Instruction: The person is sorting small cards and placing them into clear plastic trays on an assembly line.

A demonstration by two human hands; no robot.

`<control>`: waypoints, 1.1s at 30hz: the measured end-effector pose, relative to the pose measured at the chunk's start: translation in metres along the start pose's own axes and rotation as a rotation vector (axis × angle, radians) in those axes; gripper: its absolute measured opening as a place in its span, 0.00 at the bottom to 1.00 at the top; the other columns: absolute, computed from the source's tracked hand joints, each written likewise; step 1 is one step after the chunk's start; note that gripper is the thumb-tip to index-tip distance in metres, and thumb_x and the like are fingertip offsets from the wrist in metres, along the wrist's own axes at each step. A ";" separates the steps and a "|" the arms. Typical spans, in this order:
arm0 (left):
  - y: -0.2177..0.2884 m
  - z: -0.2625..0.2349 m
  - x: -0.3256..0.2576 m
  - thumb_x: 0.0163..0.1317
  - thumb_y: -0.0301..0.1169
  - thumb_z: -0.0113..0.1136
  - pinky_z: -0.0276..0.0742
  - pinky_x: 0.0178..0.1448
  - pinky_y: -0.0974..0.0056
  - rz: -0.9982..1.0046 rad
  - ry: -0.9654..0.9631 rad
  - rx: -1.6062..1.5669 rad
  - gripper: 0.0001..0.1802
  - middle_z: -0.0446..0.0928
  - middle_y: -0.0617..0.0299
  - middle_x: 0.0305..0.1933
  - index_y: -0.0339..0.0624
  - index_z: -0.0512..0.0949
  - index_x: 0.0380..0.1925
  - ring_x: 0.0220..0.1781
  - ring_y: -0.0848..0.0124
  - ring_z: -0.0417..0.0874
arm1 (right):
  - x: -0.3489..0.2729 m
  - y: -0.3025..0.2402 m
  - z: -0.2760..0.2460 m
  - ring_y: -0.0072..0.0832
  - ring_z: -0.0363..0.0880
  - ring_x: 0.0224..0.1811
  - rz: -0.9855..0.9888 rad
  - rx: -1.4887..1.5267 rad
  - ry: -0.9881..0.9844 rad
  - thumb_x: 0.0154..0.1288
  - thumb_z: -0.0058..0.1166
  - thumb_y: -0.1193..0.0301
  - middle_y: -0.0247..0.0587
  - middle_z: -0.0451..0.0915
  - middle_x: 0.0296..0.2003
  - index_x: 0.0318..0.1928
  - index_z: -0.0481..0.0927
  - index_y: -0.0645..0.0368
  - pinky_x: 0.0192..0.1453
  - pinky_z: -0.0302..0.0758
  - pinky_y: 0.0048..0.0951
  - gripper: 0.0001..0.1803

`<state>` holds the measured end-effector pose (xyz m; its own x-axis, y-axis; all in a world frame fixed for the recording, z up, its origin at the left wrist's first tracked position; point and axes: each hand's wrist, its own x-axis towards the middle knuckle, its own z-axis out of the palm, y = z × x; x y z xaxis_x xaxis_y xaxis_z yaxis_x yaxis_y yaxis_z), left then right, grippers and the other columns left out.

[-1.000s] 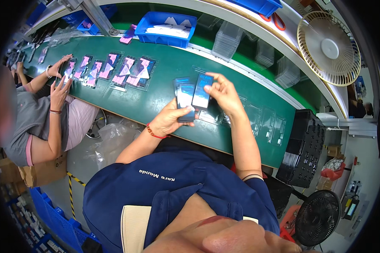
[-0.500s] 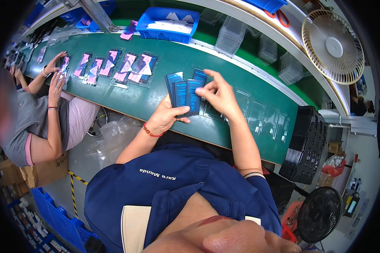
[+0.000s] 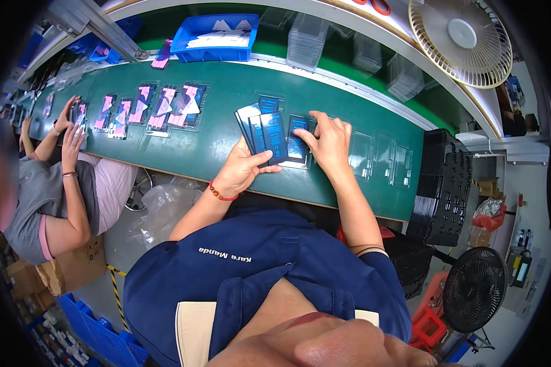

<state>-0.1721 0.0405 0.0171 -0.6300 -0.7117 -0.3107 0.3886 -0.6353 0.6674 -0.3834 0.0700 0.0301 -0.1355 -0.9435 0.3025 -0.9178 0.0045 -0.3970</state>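
My left hand (image 3: 240, 172) holds a fanned stack of flat black phone batteries (image 3: 270, 136) with blue print, thumb on top. Just right of the stack, my right hand (image 3: 332, 145) has its thumb and fingers on a single battery (image 3: 296, 139). That one lies at a clear plastic tray on the bench; whether it is fully seated I cannot tell. Behind the stack, another battery (image 3: 269, 104) rests in a clear tray, partly hidden. More clear trays (image 3: 362, 154) stand in a row to the right of my right hand.
On the green bench (image 3: 220, 147), several trays with pink-and-dark pieces (image 3: 164, 110) lie left. A blue bin (image 3: 214, 38) of white pieces and stacked clear trays (image 3: 306, 41) line the back. Black crates (image 3: 438, 189) stand at the right end. A co-worker (image 3: 49, 183) sits at left.
My right hand has moved from the fanned stack to the right and down to the tray, bringing a battery there. The left hand still holds the stack. The view has shifted slightly.
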 end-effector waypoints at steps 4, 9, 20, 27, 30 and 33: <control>-0.009 0.013 0.009 0.60 0.20 0.60 0.86 0.38 0.60 -0.019 -0.008 0.117 0.30 0.77 0.58 0.50 0.47 0.62 0.61 0.49 0.66 0.82 | -0.008 -0.019 -0.016 0.19 0.70 0.24 0.283 0.820 -0.172 0.55 0.66 0.68 0.32 0.74 0.20 0.57 0.71 0.57 0.34 0.67 0.25 0.29; -0.010 0.024 0.015 0.64 0.22 0.55 0.85 0.44 0.58 -0.089 -0.117 -0.042 0.26 0.74 0.55 0.54 0.46 0.62 0.61 0.53 0.64 0.79 | -0.018 0.035 -0.021 0.11 0.64 0.21 0.347 0.904 -0.014 0.55 0.62 0.79 0.27 0.68 0.18 0.59 0.70 0.58 0.26 0.61 0.17 0.29; -0.026 0.036 0.021 0.59 0.18 0.60 0.87 0.41 0.63 -0.014 -0.070 0.137 0.25 0.77 0.58 0.50 0.41 0.66 0.56 0.46 0.69 0.82 | -0.032 0.027 -0.029 0.26 0.75 0.29 0.230 0.357 0.095 0.54 0.66 0.62 0.34 0.78 0.25 0.54 0.74 0.60 0.43 0.66 0.33 0.28; -0.039 0.050 0.031 0.67 0.27 0.54 0.84 0.46 0.59 -0.138 -0.172 0.084 0.21 0.76 0.54 0.52 0.41 0.64 0.59 0.50 0.64 0.81 | -0.051 0.065 -0.054 0.12 0.63 0.22 0.435 0.744 0.073 0.56 0.60 0.80 0.26 0.67 0.19 0.62 0.68 0.61 0.28 0.63 0.16 0.31; -0.037 0.044 0.032 0.72 0.29 0.45 0.82 0.51 0.56 -0.098 -0.267 -0.054 0.19 0.73 0.53 0.57 0.43 0.62 0.61 0.56 0.62 0.78 | -0.055 0.090 -0.069 0.16 0.68 0.24 0.556 0.545 0.017 0.55 0.63 0.77 0.26 0.67 0.18 0.61 0.70 0.59 0.32 0.66 0.20 0.31; -0.033 0.047 0.032 0.71 0.28 0.45 0.82 0.51 0.55 -0.088 -0.261 -0.042 0.19 0.73 0.53 0.57 0.42 0.63 0.61 0.57 0.62 0.77 | -0.057 0.092 -0.064 0.32 0.74 0.34 0.394 0.036 -0.056 0.47 0.69 0.64 0.33 0.73 0.23 0.56 0.76 0.56 0.47 0.65 0.37 0.33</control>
<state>-0.2362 0.0527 0.0172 -0.8124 -0.5556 -0.1771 0.3494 -0.7069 0.6150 -0.4842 0.1455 0.0314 -0.4529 -0.8885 0.0734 -0.7860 0.3590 -0.5033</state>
